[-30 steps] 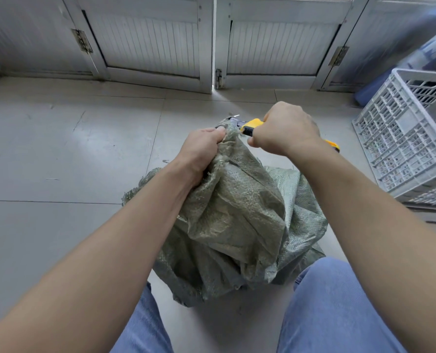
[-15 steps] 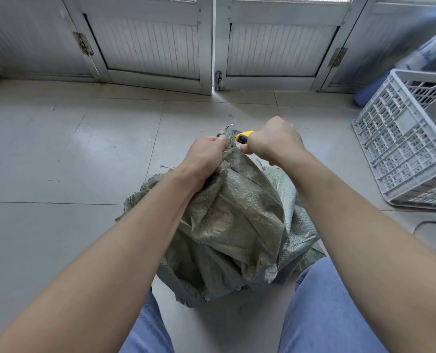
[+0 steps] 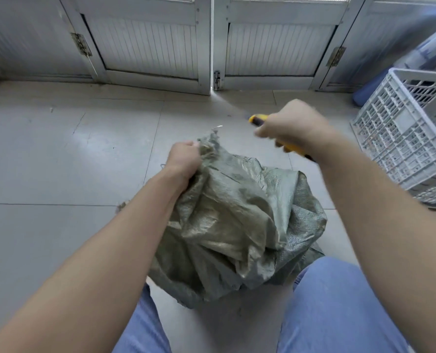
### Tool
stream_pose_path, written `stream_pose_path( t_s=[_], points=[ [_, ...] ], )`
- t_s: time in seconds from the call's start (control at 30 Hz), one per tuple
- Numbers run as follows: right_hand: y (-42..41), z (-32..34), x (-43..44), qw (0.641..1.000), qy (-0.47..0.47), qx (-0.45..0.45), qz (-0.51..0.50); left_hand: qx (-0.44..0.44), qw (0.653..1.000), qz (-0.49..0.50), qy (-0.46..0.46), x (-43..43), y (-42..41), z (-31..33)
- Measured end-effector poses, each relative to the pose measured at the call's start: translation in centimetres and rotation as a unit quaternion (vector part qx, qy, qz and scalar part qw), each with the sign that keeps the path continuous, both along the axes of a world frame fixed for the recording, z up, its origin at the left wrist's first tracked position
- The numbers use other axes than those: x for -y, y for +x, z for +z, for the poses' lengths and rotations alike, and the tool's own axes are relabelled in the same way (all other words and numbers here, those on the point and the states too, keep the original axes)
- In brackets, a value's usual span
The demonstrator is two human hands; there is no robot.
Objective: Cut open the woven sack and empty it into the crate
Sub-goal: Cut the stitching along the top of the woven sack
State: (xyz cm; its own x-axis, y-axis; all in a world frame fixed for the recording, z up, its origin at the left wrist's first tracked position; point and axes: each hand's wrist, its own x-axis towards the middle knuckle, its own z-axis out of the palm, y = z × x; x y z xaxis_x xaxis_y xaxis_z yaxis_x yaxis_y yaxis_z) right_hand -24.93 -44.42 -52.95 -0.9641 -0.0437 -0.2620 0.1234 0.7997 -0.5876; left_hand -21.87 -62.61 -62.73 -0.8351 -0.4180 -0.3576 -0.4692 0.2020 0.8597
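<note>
A crumpled grey-green woven sack [image 3: 237, 225] sits on the tiled floor between my knees. My left hand [image 3: 184, 159] is clenched on its bunched top, holding the neck up; a frayed thread sticks out above it. My right hand [image 3: 290, 126] is blurred, up and to the right of the sack's neck and clear of it, gripping a yellow utility knife [image 3: 259, 119]. The knife's yellow nose pokes out left of the fist and its tail shows below the wrist. The white plastic lattice crate [image 3: 405, 133] lies tipped at the right edge.
White louvred double doors [image 3: 212, 47] close off the far side. A blue object [image 3: 364, 93] lies behind the crate. My knees in blue trousers [image 3: 339, 309] flank the sack. Bare grey tiles [image 3: 59, 161] stretch to the left.
My right hand with the knife has swung away from the sack's neck, up and to the right. My left hand keeps its grip on the bunched top, now a little lower.
</note>
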Motion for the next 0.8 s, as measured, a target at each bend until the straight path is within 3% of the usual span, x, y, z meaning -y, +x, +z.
stream_pose_path(
  t_s=[0.1,0.33,0.7,0.8],
  points=[
    [0.5,-0.7,1.8,0.998,0.027,0.025,0.053,-0.048,0.998,-0.032,0.012,-1.4,-1.0,1.3],
    [1.0,0.0,1.6,0.99,0.027,0.08,0.114,-0.049,0.998,-0.027,0.041,-0.8,-0.9,0.9],
    [-0.7,-2.4,1.7,0.999,0.043,-0.019,0.003,-0.063,0.99,-0.083,0.094,-1.9,-0.1,2.6],
    [-0.7,-2.2,1.1,0.999,0.039,0.018,0.014,-0.046,0.993,-0.077,0.072,-2.3,-0.1,2.7]
  ],
)
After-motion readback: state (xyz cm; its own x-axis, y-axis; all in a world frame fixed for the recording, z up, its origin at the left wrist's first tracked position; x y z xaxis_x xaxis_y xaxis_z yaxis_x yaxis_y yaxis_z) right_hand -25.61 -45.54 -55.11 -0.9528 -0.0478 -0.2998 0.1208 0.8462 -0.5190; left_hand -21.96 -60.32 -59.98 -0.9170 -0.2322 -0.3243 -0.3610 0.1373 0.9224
